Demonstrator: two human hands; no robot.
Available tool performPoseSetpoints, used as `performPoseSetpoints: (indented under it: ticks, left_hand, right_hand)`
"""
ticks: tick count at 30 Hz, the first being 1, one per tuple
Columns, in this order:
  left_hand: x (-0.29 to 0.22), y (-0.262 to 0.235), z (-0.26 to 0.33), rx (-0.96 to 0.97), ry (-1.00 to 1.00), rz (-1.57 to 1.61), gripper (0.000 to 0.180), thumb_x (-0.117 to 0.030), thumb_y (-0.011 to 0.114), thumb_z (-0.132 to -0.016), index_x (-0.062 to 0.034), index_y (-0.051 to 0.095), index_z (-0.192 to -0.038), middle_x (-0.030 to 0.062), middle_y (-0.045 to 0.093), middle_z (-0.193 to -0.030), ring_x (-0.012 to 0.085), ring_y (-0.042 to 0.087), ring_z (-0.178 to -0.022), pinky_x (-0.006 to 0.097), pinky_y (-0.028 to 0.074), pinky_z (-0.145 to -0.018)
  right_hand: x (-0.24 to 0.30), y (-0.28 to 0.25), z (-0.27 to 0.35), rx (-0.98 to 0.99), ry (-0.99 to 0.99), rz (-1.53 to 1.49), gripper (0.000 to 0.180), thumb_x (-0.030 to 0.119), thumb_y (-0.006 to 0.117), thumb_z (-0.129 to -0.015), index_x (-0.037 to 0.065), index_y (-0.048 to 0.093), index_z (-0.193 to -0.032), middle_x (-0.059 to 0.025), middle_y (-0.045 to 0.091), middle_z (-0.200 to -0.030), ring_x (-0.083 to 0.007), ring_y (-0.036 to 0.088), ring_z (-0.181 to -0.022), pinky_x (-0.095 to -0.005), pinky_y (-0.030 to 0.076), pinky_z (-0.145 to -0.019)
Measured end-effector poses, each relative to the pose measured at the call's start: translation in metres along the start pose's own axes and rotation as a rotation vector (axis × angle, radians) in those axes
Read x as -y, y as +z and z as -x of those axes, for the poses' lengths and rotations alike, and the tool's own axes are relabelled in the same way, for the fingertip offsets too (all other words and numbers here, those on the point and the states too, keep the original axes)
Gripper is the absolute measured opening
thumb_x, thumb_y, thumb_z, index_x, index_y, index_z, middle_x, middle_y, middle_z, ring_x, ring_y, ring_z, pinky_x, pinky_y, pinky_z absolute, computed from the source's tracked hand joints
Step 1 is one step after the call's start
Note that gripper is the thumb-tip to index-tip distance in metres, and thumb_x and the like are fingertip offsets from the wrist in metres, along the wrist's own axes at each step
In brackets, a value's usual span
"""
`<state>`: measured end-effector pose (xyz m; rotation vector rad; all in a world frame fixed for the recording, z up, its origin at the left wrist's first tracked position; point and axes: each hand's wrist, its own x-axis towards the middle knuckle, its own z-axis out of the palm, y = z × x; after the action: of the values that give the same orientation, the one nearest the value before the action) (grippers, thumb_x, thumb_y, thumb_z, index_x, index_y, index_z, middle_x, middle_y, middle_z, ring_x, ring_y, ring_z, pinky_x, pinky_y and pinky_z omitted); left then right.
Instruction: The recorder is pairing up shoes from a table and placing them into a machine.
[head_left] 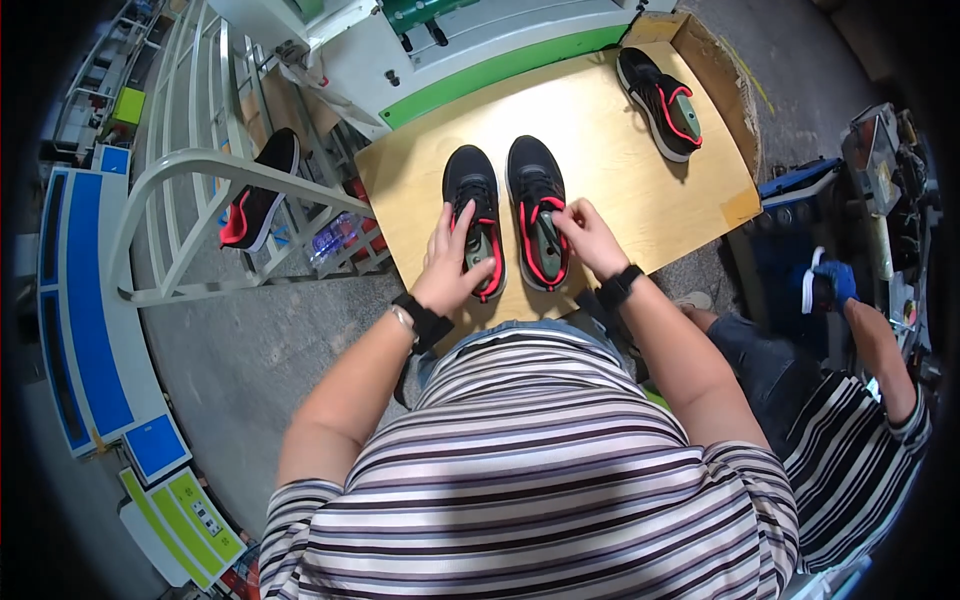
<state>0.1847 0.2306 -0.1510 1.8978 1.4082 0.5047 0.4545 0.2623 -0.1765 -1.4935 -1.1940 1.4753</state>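
Observation:
Two black sneakers with red linings stand side by side on the tabletop, toes pointing away from me. A dark green insert, like a shoe last, fills each one. On the left sneaker (469, 172) rests my left hand (450, 264), its fingers apart across the laces and opening and its thumb over the green insert (478, 250). My right hand (592, 240) is at the opening of the right sneaker (533, 164), fingertips drawn together near the tongue and collar. Whatever they pinch there is too small to make out.
A third sneaker (660, 105) with a green insert lies at the table's far right, beside a cardboard edge (715, 75). A green-and-white machine (500, 68) stands behind the wooden tabletop (590, 120). Another sneaker (262, 195) sits on the metal rack (190, 165). At right, a blue-gloved co-worker (838, 282) holds a shoe.

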Motion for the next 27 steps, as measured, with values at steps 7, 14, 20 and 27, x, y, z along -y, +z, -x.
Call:
performPoseSetpoints:
  ticks: [7,14,20,27]
  left_hand:
    - [-0.01,0.027,-0.004,-0.158,-0.063,0.212,0.107,-0.025,0.08,-0.076,-0.0107,0.01,-0.155,0.0274,0.009,-0.157,0.0474,0.013,-0.145,0.048,0.02,-0.118]
    - [-0.04,-0.035,-0.045,-0.252,-0.323,0.926,0.087,0.008,0.067,-0.068,-0.0083,0.026,-0.143,0.0137,0.041,-0.134,0.0292,0.044,-0.125,0.04,0.04,-0.107]
    - [-0.13,-0.163,-0.107,-0.289,-0.025,1.06,0.088,0.009,0.064,-0.07,-0.0086,0.025,-0.146,0.0106,0.046,-0.133,0.0231,0.05,-0.121,0.036,0.043,-0.103]
    - [-0.126,-0.235,-0.32,-0.861,0.282,-0.118,0.082,0.001,0.061,-0.073,-0.0074,0.024,-0.146,0.0253,0.037,-0.138,0.0384,0.042,-0.129,0.041,0.04,-0.107]
  right_hand:
    - [-0.011,0.032,0.036,-0.01,-0.278,0.456,0.117,0.024,0.083,-0.075,-0.002,0.001,-0.154,-0.0239,0.031,-0.148,-0.033,0.029,-0.141,-0.0413,0.028,-0.115]
    - [0.071,0.002,0.031,0.011,-0.008,-0.307,0.075,0.003,0.063,-0.082,-0.001,0.029,-0.149,-0.0104,0.049,-0.136,-0.0174,0.049,-0.123,-0.0307,0.038,-0.107]
    - [0.208,-0.041,-0.012,-0.068,-0.294,-0.49,0.077,0.008,0.063,-0.083,-0.001,0.028,-0.151,-0.012,0.045,-0.141,-0.0201,0.045,-0.129,-0.0335,0.036,-0.109]
    - [0.343,-0.094,-0.261,-0.188,-0.843,0.27,0.086,0.014,0.069,-0.082,0.001,0.022,-0.153,-0.0241,0.048,-0.141,-0.0299,0.048,-0.131,-0.0336,0.036,-0.109]
